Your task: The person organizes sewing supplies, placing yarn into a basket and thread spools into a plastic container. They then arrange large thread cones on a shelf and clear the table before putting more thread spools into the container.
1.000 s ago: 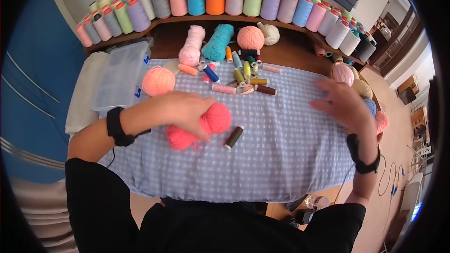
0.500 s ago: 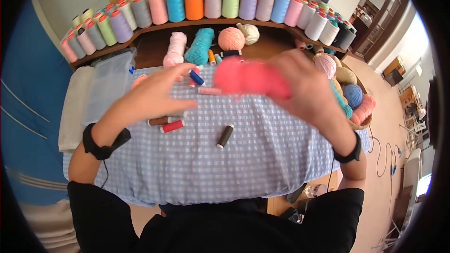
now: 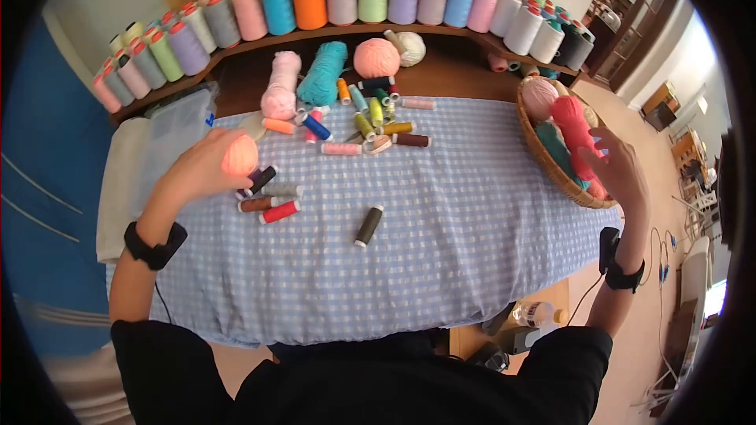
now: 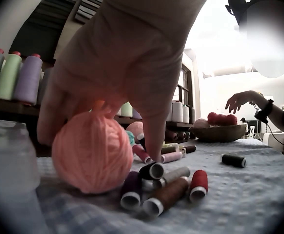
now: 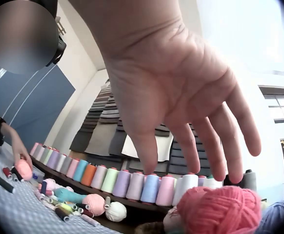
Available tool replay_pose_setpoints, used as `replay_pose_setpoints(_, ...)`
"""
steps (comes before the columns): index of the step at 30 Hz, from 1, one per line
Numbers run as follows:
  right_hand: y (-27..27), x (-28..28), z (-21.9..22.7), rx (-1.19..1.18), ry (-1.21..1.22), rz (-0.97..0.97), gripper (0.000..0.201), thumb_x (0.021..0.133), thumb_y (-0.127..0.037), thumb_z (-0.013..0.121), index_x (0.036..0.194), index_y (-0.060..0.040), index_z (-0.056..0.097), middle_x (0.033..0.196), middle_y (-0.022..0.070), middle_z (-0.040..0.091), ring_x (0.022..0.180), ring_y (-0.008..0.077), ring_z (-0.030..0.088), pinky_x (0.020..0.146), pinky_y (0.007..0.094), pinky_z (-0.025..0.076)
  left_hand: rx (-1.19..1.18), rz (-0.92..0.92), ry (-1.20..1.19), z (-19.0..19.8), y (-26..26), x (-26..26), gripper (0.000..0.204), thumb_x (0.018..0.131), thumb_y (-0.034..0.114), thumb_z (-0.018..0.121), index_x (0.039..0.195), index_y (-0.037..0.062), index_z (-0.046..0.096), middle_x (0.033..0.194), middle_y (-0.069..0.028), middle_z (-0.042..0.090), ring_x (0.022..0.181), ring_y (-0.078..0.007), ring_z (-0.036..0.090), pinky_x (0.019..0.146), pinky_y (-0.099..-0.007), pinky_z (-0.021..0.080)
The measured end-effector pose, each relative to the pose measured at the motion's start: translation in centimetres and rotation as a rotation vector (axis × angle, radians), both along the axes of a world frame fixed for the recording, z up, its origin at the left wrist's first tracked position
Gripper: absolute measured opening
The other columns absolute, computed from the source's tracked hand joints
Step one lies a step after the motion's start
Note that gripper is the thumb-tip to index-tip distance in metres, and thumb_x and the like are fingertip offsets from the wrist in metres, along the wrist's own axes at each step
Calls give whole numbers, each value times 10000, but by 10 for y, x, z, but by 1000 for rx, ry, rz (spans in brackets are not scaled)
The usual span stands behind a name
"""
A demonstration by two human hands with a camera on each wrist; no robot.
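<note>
My left hand (image 3: pixel 203 164) reaches over a peach yarn ball (image 4: pixel 92 152) on the cloth. In the left wrist view its fingers come down behind the ball, while the thumb stands apart on the right, near several thread spools (image 4: pixel 169 195). At the table's right, my right hand (image 5: pixel 176 97) is spread over a wicker basket (image 3: pixel 543 164), holding nothing. A coral-pink skein of yarn (image 3: pixel 573 130) lies on top of the basket's other yarn, just below those fingertips. Farther in, the basket holds a pale pink ball (image 3: pixel 539 99) and teal yarn (image 3: pixel 554 148).
A dark green spool (image 3: pixel 368 226) lies alone on the checked cloth (image 3: pixel 441 252). Farther back are scattered spools, a teal skein (image 3: pixel 323 75) and a pale pink skein (image 3: pixel 282 86). Thread cones line a curved shelf (image 3: pixel 339 30). At left stands a clear plastic box (image 3: pixel 169 130).
The coral-pink skein went from the left hand to the right, then into the basket, where the right hand let go. The left hand moved back left to the peach ball.
</note>
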State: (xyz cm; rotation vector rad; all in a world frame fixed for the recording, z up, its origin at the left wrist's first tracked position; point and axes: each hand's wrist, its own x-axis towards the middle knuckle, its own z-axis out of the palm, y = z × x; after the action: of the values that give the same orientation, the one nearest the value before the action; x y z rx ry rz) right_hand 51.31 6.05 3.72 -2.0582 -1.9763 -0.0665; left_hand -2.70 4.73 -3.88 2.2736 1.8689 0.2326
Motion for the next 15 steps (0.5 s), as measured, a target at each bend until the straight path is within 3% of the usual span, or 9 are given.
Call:
replay_pose_setpoints(3,0,-35,-1,-51,-53,78,385,752,-248,675,1062,-36,591,939,157,636,871,294,622,740,380,480,24,84,53,-5,9,-3,655,624,275,739,1211,114,498,1126,-138,527,1034,-313,541,851,-389,453)
replay_pose_setpoints(5,-6,-63,-4,-44,-5,338,385,745,-179,692,1086,-40,578,953,138,635,809,271,632,718,339,498,35,146,54,15,3,13,629,623,254,735,1192,114,507,1113,-135,532,1026,-316,544,848,-389,456)
replay_pose_setpoints(6,-6,-76,-5,-42,-4,347,385,745,-179,692,1086,-40,578,953,138,635,809,271,632,718,339,498,41,183,52,25,0,22,603,622,233,730,1173,113,517,1101,-131,538,1017,-319,547,844,-389,460)
replay_pose_setpoints(7,-7,-89,-8,2,4,529,387,745,-191,696,1079,-38,575,985,144,626,868,292,618,760,364,490,41,187,53,30,-2,29,603,622,233,730,1173,113,517,1101,-131,538,1017,-319,547,844,-389,460)
replay_pose_setpoints(8,-9,-103,-9,46,10,708,389,744,-203,699,1071,-35,572,1017,149,616,926,312,605,801,389,482,124,63,-55,34,-4,36,619,625,237,742,1180,99,506,1102,-136,539,1019,-320,549,848,-386,459)
replay_pose_setpoints(9,-14,-121,-6,-74,125,747,423,731,-190,718,1092,-37,561,1047,153,605,964,330,588,822,390,479,207,-63,-162,40,-7,44,635,628,241,753,1188,85,495,1103,-141,541,1020,-320,550,851,-383,458)
replay_pose_setpoints(12,-21,-165,-14,-153,442,1073,605,713,-143,738,1239,-53,452,1272,158,457,1106,351,513,890,392,467,83,-329,-402,52,-23,87,781,629,237,805,1276,62,404,1178,-147,525,1121,-269,517,902,-370,448)
replay_pose_setpoints(13,-23,-180,-25,-150,440,1067,605,713,-143,738,1239,-53,452,1272,158,457,1106,351,513,890,392,467,36,-438,-480,51,-26,100,829,638,230,811,1312,68,357,1201,-150,515,1152,-263,499,923,-367,442)
replay_pose_setpoints(15,-24,-199,-41,-6,635,1314,631,684,-128,755,1235,-51,458,1287,165,425,1125,355,490,919,408,449,-253,-500,-733,56,-34,128,918,659,202,808,1372,88,242,1279,-160,457,1192,-250,465,950,-382,430)
